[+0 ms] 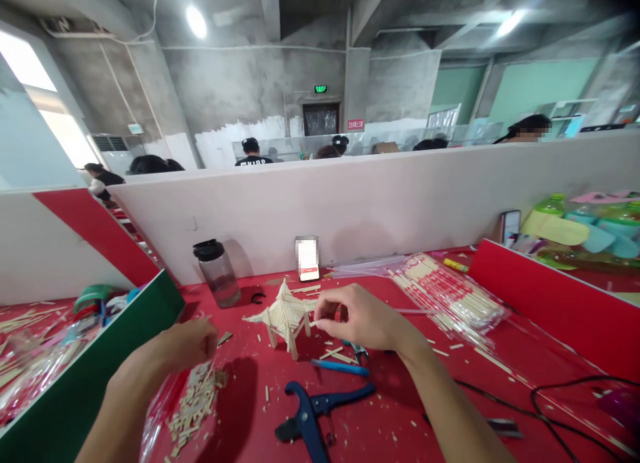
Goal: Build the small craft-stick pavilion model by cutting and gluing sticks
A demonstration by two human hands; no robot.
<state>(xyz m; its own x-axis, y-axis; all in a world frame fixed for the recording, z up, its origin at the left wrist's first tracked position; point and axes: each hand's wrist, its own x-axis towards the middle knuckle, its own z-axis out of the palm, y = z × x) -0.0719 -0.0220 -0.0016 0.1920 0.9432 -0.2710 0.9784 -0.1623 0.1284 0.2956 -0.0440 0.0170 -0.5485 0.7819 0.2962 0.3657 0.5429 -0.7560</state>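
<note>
Reaching down at the left, the left hand (183, 346) dips its curled fingers into a clear plastic bag (165, 409) of short cut wooden bits (195, 403); whether the grip has closed on any piece I cannot tell; behind it stands a dark-lidded plastic jar (216, 273) with no label I can read. At the middle of the red tabletop (400, 429) sits a small stick-built pavilion model (286, 316), upright on its legs; a phone (308, 259) leans on the white partition (350, 203) behind it, its screen blurred. The right hand (357, 318) is just beside the model's roof edge, thumb and forefinger pinched nearly shut on a thin stick piece (313, 323). In front lie a blue pen (340, 367) and a blue cutter (315, 413); to the right, a bundle of long sticks (450, 293) in clear wrap, its print too small to read; far off, a green exit sign and a red wall plate, both unreadable.
</note>
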